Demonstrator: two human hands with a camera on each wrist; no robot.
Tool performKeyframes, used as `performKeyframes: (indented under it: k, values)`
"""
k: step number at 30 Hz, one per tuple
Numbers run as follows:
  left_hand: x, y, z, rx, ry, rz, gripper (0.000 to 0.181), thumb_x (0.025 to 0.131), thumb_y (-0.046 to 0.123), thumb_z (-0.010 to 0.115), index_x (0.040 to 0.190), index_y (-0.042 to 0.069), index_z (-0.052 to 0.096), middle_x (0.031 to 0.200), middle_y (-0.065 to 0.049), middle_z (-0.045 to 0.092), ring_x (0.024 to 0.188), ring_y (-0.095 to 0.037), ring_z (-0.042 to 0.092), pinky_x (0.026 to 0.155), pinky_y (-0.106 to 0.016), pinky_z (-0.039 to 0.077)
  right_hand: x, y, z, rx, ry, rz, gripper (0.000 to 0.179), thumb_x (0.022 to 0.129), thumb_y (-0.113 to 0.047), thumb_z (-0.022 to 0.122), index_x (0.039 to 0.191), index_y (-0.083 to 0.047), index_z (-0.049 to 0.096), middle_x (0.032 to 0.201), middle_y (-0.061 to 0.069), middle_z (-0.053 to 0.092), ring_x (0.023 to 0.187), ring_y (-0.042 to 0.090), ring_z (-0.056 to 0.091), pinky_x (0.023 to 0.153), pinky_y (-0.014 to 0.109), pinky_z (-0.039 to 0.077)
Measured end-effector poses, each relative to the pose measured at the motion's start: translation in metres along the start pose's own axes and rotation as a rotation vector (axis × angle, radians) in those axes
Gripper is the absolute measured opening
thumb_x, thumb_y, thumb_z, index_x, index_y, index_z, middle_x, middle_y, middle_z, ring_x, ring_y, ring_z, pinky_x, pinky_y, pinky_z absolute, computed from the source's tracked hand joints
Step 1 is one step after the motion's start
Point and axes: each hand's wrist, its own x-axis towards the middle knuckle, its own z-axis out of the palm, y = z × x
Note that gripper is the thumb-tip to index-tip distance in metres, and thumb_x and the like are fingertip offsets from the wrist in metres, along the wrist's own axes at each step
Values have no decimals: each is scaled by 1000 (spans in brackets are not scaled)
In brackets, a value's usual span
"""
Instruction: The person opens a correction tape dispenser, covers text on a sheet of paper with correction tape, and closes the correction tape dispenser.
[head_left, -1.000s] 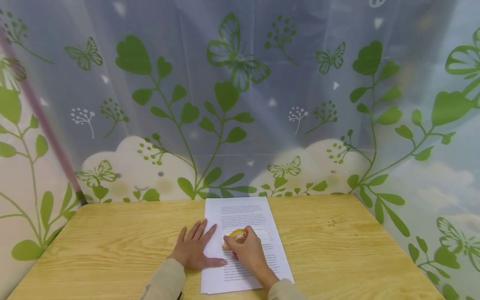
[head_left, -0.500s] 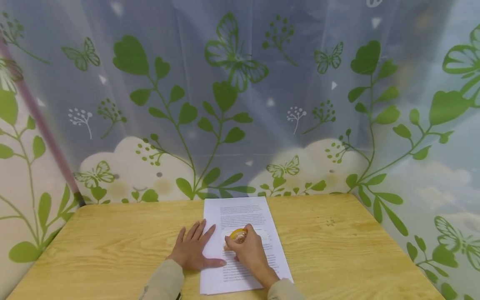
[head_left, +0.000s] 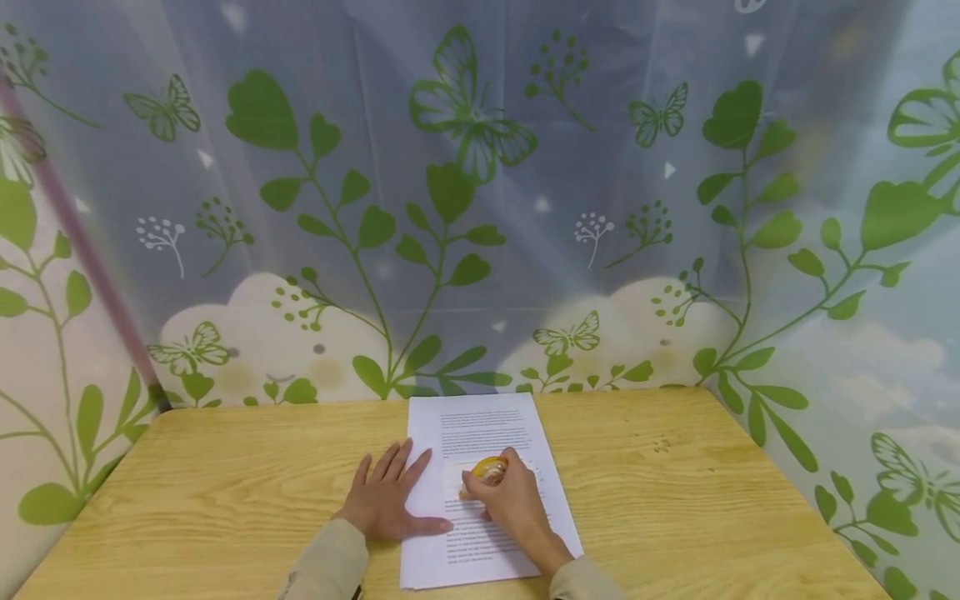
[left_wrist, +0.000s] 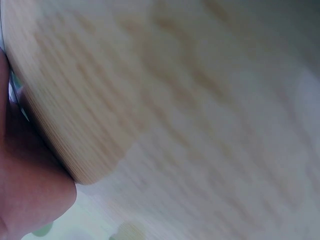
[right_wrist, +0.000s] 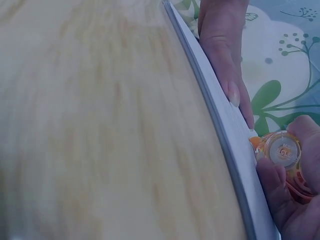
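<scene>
My right hand [head_left: 516,504] pinches a small orange-yellow, see-through correction tape dispenser [head_left: 491,469] between thumb and fingers, its tip down at the printed page. In the right wrist view the round clear body of the correction tape [right_wrist: 286,151] shows a pale disc with lettering. Beneath it lies a stack of printed paper [head_left: 422,562], with a white band across several lines in the middle of the text. My left hand [head_left: 384,504] rests flat with spread fingers, its thumb and fingertips over the paper's left margin. Only a bit of that hand [left_wrist: 35,190] shows in the left wrist view.
The wood-grain table [head_left: 225,492] extends to both sides of the paper. A hanging cloth [head_left: 465,217] with green leaves, butterflies and clouds stands right behind its back edge. Small greenish marks [head_left: 662,446] dot the tabletop at the right.
My right hand has slid a little to the right across the page with the correction tape, uncovering more of the white band on its left. The left hand and paper stay put.
</scene>
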Motion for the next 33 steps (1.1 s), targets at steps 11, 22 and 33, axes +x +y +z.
performKeyframes:
  k: [11,22,33]
  values:
    - [0,1,0,-2,-5,-7,107,69,85,49,152,20,27,157,-13,16,143,-33,13,109,-60,7,0,6,-10,-3,-12,19,44,82,-32,75,99,-2,47,74,3,60,42,14,56,42,27,48]
    - [-1,2,0,-7,-12,-10,107,70,84,50,152,20,28,157,-13,16,143,-33,13,109,-60,7,2,10,-24,-44,-8,19,46,82,-35,75,99,-2,48,71,3,61,40,14,55,41,27,47]
    - [1,1,1,2,-16,-21,107,69,85,49,152,21,27,158,-12,15,143,-33,12,109,-59,6,5,21,-38,-34,-16,45,45,82,-36,75,98,-4,48,71,3,62,42,15,55,42,27,47]
